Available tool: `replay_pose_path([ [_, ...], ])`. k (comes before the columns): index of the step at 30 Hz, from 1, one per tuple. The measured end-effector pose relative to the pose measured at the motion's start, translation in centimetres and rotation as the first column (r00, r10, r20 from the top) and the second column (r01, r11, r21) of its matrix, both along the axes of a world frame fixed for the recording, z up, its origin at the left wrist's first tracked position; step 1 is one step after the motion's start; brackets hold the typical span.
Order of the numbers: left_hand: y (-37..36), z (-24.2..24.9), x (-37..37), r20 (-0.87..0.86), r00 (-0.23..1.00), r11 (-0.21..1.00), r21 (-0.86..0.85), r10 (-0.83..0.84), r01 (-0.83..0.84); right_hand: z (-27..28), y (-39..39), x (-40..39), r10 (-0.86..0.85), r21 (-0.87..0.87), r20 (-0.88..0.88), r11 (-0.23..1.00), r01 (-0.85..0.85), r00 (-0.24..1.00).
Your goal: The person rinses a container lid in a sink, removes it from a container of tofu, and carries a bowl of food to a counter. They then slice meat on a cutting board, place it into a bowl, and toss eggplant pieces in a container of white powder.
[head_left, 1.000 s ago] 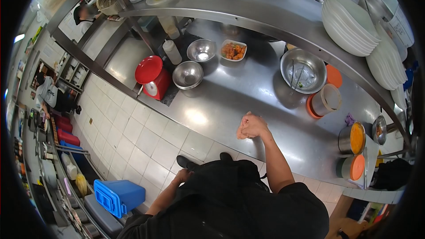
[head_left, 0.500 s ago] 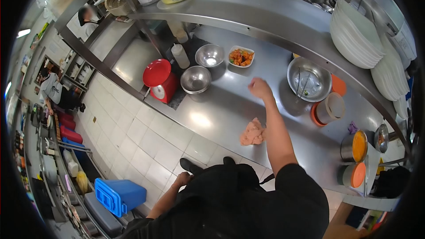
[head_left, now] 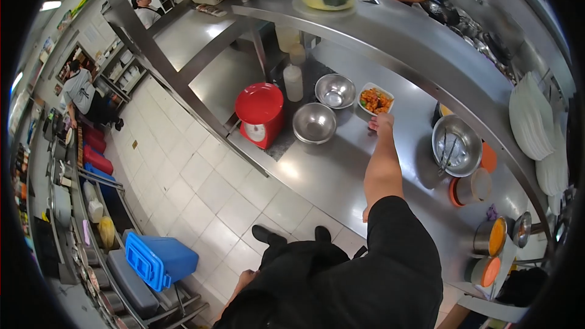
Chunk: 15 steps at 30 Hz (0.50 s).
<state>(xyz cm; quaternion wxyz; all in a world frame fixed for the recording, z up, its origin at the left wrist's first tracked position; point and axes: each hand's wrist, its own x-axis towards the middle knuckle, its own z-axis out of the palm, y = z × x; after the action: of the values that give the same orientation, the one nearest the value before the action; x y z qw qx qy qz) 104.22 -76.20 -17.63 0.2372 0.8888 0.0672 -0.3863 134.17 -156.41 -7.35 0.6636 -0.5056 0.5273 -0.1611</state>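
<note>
My right hand is at the near edge of a square white dish of orange-red food pieces, its fingers closed at the rim. Left of the dish are two steel bowls, one farther back and one nearer. My left hand hangs low beside my dark clothing, its fingers mostly hidden. A pinkish cloth is almost entirely hidden by my right forearm.
A red scale and a squeeze bottle stand on the steel counter. To the right are a large steel bowl and stacked plates. A shelf crosses above. Other people stand farther off.
My right hand has moved forward to the dish and closed at its rim. The view has shifted, and my forearm now covers most of the pinkish cloth. My left hand is less visible.
</note>
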Motion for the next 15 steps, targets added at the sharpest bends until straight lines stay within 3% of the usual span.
replay_pose_path([
  [2,2.4,-1.1,0.2,-0.015,0.999,0.999,-0.009,0.039,-0.039,0.2,1.0,-0.3,-0.028,-0.018,-0.021,0.999,0.028,0.999],
  [4,4.3,-2.6,1.1,-0.044,0.969,0.970,-0.015,0.242,-0.242,-0.8,1.4,-1.2,-0.202,0.002,-0.006,0.979,0.202,0.979],
  [6,6.1,-4.2,2.9,-0.011,0.953,0.953,-0.003,0.303,-0.303,-0.8,2.7,-3.7,-0.237,-0.022,-0.041,0.971,0.236,0.971],
  [8,8.8,-7.3,5.5,0.009,0.971,0.971,-0.011,0.238,-0.238,0.4,4.6,-6.7,-0.285,-0.053,-0.058,0.958,0.282,0.957],
  [10,11.8,-10.6,8.2,0.008,0.958,0.955,-0.073,0.288,-0.287,1.7,8.0,-10.0,-0.342,-0.093,-0.122,0.939,0.332,0.932],
  [11,13.4,-10.7,9.6,0.072,0.978,0.980,-0.050,0.194,-0.191,2.3,9.9,-11.8,-0.355,-0.124,-0.141,0.933,0.339,0.924],
  [14,17.2,-8.9,14.5,0.000,0.985,0.976,-0.134,0.174,-0.172,3.0,15.8,-16.7,-0.336,-0.198,-0.201,0.934,0.298,0.920],
  [15,18.1,-6.5,17.0,-0.170,0.962,0.959,-0.147,0.215,-0.241,3.1,18.0,-18.4,-0.289,-0.219,-0.230,0.946,0.239,0.929],
])
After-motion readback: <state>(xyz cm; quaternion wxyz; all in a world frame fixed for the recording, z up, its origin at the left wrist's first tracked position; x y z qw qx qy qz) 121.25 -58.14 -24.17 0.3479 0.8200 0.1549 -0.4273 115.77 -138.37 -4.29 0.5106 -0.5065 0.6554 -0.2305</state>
